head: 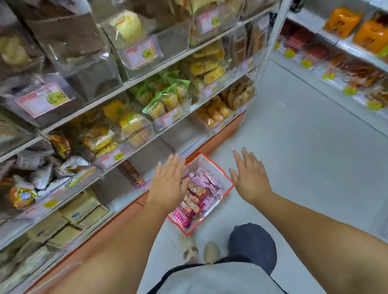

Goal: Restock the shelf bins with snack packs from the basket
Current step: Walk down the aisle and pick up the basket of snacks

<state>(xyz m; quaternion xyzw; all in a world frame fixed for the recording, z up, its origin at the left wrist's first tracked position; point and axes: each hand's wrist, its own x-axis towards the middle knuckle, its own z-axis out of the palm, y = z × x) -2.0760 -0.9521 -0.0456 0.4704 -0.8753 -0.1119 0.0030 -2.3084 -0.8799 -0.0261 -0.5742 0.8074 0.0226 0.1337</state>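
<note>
Snack packs (201,190) in pink and red-orange wrappers are lying heaped inside the basket (218,169). It is a white mesh basket with a red rim, sitting on the floor (299,165) just beside the orange base of the shelving on your left.

You are reaching both arms forward and down.
- Your left hand (168,183) is hovering palm-down over the basket's left side. Its fingers are straight and close together, grasping nothing. Whether it is touching the packs cannot be told.
- Your right hand (250,175) is hovering to the right of the basket, apart from its rim. Its fingers are straight and slightly spread, released and empty.

Shelf bins (130,125) of clear plastic are lining the shelves on your left, carrying pink price labels (43,100). One bin is holding green-edged packs (165,99), and its neighbour is holding yellow ones. A low bin near your left hand is showing red packs (132,173) standing on edge.

Across the aisle, a second shelf is carrying orange bags (342,21). Your pale slippers (190,248) are showing below the basket.
</note>
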